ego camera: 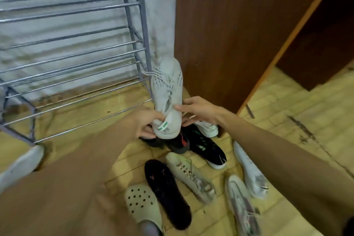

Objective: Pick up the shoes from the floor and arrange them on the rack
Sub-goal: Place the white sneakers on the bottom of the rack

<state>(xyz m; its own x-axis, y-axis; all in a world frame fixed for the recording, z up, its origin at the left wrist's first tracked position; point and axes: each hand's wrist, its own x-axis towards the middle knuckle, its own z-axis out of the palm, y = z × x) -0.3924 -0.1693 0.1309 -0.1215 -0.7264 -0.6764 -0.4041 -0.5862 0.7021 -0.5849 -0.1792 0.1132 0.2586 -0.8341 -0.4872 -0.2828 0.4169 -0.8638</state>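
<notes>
A white knit sneaker [167, 90] with a green heel tab is lifted off the floor, toe pointing up and away, just right of the grey metal shoe rack [72, 48]. My left hand [147, 124] grips its heel from the left. From the right, my right hand [197, 111] holds the collar with thumb on top. The rack's shelves carry no shoes in view. Its matching white sneaker [207, 129] lies on the floor behind my right hand.
Several shoes lie on the yellow tiled floor: a black sneaker [206, 149], a black flat shoe [166, 193], a beige sneaker [191, 176], a perforated clog [141, 205], two pale sneakers [249, 174] at right, another [21, 165] at left. A brown wooden cabinet [229, 34] stands right of the rack.
</notes>
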